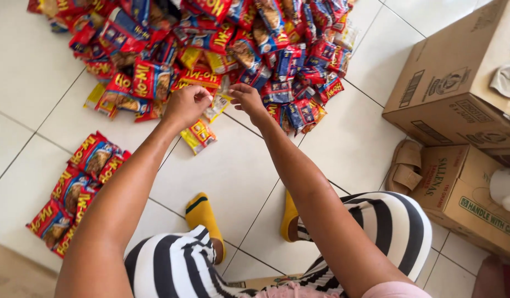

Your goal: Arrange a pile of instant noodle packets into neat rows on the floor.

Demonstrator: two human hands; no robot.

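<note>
The left hand (186, 105) and right hand (246, 99) are pinching one yellow snack packet (219, 104) between them at the near edge of the heaped packet pile (211, 44). The fingertip grips are looking thin, so it may be slipping onto the white tiled floor (233, 171). Tugging could also be dragging neighbouring packets loose.

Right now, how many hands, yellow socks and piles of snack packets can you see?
Hands: 2, left hand and right hand
Yellow socks: 2
Packet piles: 2, big pile and small pile
Total: 6
</note>
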